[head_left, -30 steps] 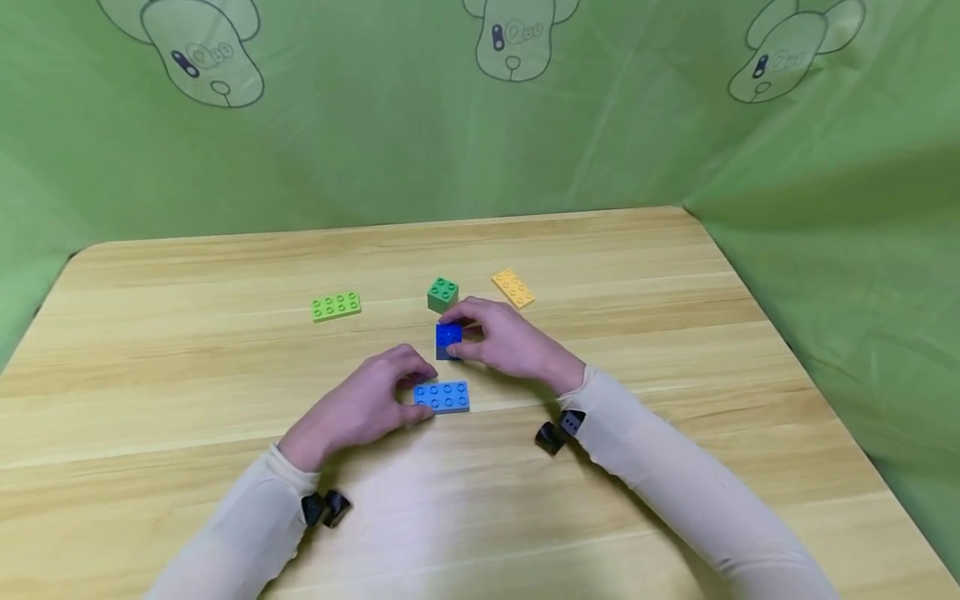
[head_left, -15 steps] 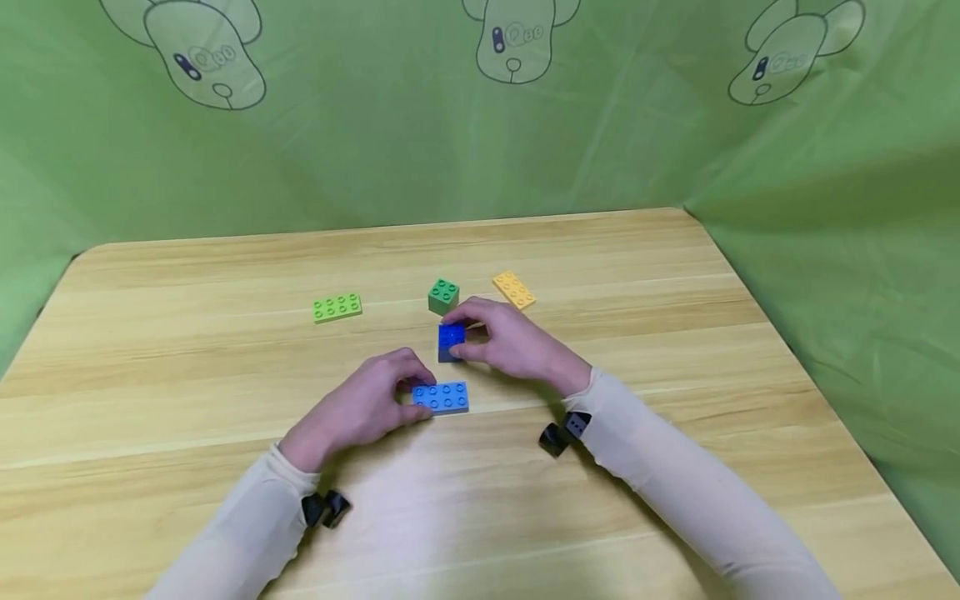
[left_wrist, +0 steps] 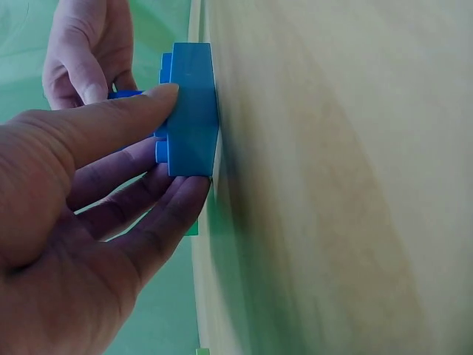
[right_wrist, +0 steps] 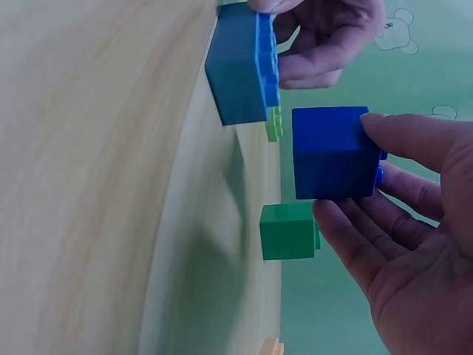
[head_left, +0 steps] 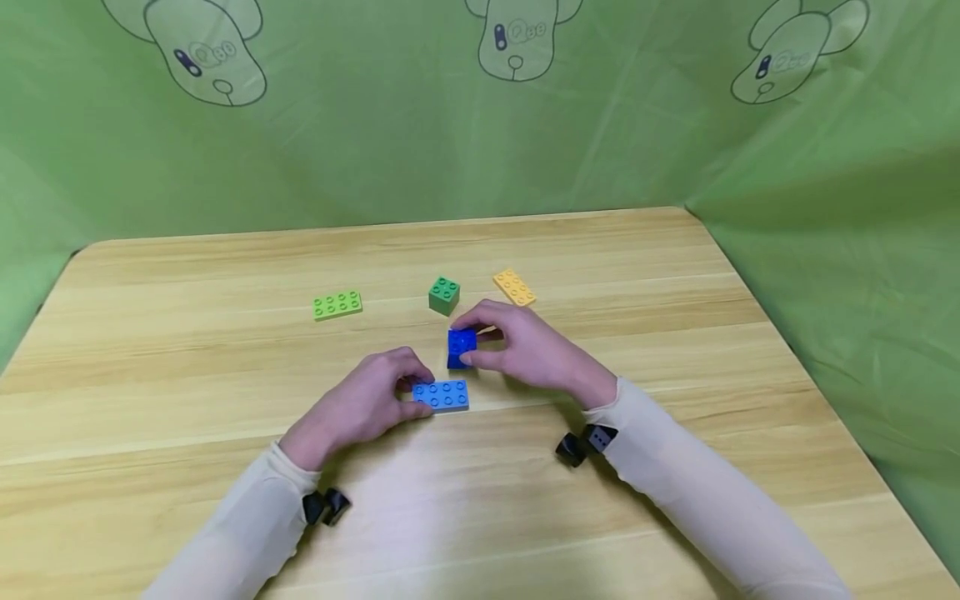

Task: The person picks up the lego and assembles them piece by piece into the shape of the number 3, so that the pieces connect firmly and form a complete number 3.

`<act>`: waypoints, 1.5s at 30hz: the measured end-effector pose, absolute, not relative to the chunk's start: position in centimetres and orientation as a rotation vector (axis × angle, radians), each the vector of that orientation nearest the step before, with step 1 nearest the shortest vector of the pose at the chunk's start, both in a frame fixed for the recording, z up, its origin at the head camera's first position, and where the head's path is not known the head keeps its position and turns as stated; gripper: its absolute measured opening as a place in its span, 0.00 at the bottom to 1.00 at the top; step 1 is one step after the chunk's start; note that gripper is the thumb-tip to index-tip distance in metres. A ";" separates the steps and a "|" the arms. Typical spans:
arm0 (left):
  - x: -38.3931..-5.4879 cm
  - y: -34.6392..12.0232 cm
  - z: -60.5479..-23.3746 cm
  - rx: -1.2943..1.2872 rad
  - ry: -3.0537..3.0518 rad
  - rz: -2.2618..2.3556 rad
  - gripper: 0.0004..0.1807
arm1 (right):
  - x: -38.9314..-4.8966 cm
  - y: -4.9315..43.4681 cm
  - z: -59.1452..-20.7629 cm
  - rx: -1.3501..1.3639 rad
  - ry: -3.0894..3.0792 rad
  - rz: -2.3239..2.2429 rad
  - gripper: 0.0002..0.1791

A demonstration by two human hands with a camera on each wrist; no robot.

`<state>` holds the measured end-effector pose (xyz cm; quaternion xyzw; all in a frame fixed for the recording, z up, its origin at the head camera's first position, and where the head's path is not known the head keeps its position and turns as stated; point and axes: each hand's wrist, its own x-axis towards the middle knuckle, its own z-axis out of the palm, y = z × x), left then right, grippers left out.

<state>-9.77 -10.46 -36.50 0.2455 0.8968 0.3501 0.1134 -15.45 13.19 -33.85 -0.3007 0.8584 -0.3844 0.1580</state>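
Thumb and fingers of my left hand (head_left: 363,402) grip the left end of a light blue toy brick (head_left: 447,396), which lies studs up on the table (head_left: 480,517). My right hand (head_left: 528,346) pinches a dark blue square brick (head_left: 458,351) between thumb and fingers. In the right wrist view that dark blue brick (right_wrist: 334,153) is held above the tabletop, apart from the light blue brick (right_wrist: 240,66). It hangs a little behind the light blue brick's right half in the head view. A green square brick (head_left: 444,297) stands just behind it.
A flat lime green brick (head_left: 337,305) lies at the back left, a flat yellow-orange one (head_left: 514,287) at the back right. Green curtain (head_left: 405,150) surrounds the table's far and right sides.
My right hand has shifted slightly right and toward me, carrying the dark blue brick away from the green one. The left hand and light blue brick have stayed almost still.
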 end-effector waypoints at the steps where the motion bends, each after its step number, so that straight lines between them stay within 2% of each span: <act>1: -9.8 -10.5 -36.5 0.715 2.629 1.027 0.17 | -15.4 13.2 -33.8 -0.866 2.449 -1.100 0.19; 9: -9.8 -10.5 -36.5 0.696 2.611 1.035 0.17 | -14.8 13.4 -33.7 -0.893 2.415 -1.129 0.19; 28: -10.0 -10.7 -36.9 0.827 2.612 1.059 0.16 | -13.5 13.1 -33.5 -1.044 2.368 -1.067 0.17; 45: -10.0 -10.5 -36.5 0.762 2.600 1.019 0.17 | -13.2 13.1 -34.1 -1.102 2.322 -1.064 0.16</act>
